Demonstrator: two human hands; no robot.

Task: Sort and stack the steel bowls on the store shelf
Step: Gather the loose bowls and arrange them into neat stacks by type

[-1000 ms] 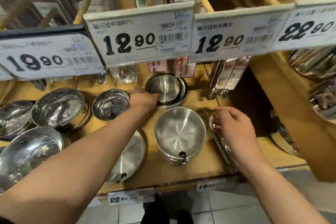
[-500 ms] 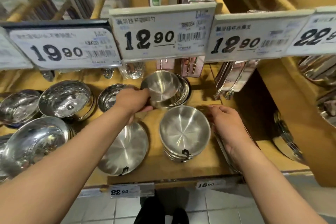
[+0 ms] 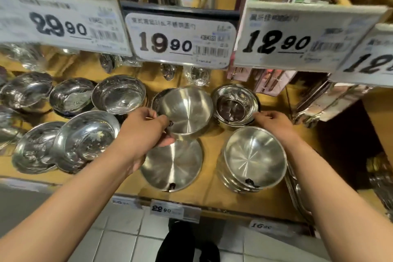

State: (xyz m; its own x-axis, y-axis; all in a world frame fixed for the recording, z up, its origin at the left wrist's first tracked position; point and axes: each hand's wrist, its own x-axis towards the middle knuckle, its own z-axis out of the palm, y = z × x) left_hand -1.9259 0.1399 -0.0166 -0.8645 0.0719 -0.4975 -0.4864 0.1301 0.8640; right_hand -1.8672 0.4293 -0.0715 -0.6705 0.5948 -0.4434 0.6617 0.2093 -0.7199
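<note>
Shelf | left hand grip pinches bowl rim | right hand touches small bowl

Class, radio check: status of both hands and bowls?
Left hand grips brushed bowl, lifted. Right hand touching dark-bottomed bowl. Nothing blocking.

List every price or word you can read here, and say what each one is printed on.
"29.90": white price tag, upper rail, far left.
"19.90": dark-framed price tag.
"12.90": next white tag.
"12": cut-off tag, far right.
"22.90": small tag, lower shelf edge.
Product names, barcodes: too blurred.
</note>
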